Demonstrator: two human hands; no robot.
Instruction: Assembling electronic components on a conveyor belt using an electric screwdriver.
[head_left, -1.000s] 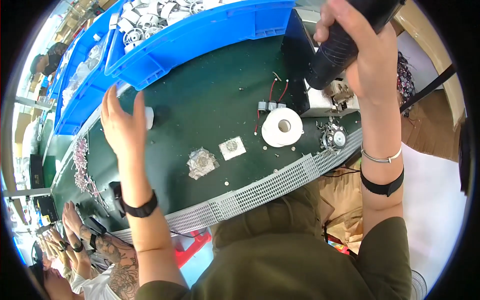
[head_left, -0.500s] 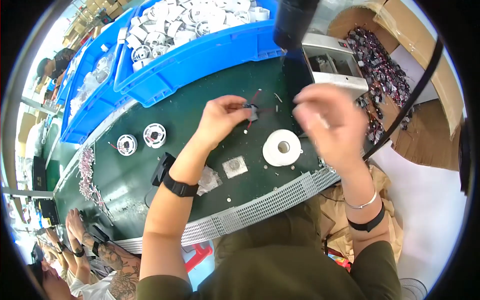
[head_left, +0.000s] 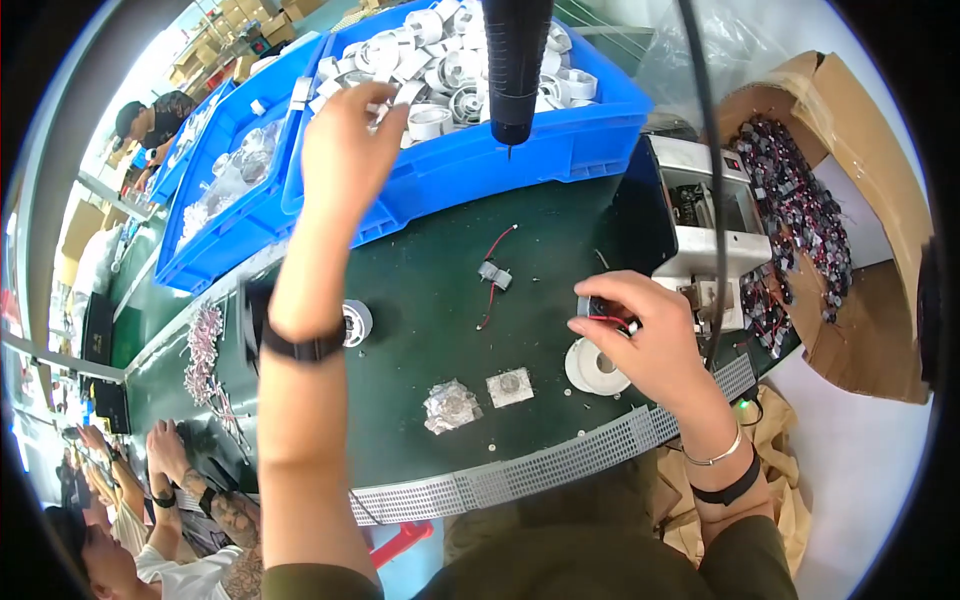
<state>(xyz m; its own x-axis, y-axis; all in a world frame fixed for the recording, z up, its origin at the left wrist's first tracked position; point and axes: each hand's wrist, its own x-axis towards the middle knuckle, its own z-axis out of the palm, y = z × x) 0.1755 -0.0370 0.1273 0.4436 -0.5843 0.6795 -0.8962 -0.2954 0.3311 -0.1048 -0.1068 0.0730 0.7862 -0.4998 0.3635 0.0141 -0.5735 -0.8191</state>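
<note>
My left hand (head_left: 345, 150) reaches over the near edge of a blue bin (head_left: 450, 175) full of white plastic rings (head_left: 430, 122). Its thumb and fingers are apart among the rings; I cannot see a firm grip on any. In my right hand (head_left: 645, 335), thumb and fingertips pinch a small dark motor (head_left: 596, 308) with red and black wires. Below that hand sits a white round housing (head_left: 583, 372), partly covered by it. A second small grey motor (head_left: 495, 275) with red leads lies on the green table, between the hands.
A black electric screwdriver (head_left: 515, 80) hangs over the bin. At right stand a metal machine (head_left: 705, 215) and a carton (head_left: 880, 330) holding many wired motors. A crumpled clear bag (head_left: 452, 405) and a small square piece (head_left: 510, 387) lie near. Co-workers sit at left.
The grey motor has left my left hand and lies on the table. That hand has moved up-left to the bin. My right hand has come down over the white housing with a motor.
</note>
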